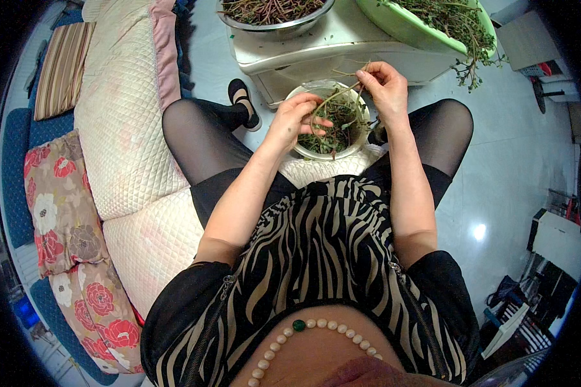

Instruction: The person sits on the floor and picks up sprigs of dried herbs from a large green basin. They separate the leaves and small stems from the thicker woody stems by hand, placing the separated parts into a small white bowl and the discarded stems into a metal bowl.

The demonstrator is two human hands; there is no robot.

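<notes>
A long green plant stem (336, 96) stretches between my hands above a pale plastic bucket (366, 116). My right hand (386, 92) pinches its upper end, together with some thin stalks, between thumb and fingertips. Lower down on the left, my left hand (298, 118) curls loosely around the stem, its lower fingers spread over the bucket's mouth. Inside the bucket lies a heap of leafy green scraps (334, 128). The bucket stands between my knees, and a clear plastic liner shows at its far rim.
A white low table (314, 51) stands beyond the bucket. On it are a metal bowl (281, 28) of reddish stems and a light green basin (406, 34) with greens hanging over its edge. A quilted sofa cover (121, 111) and flowered cushions (58, 208) lie at left.
</notes>
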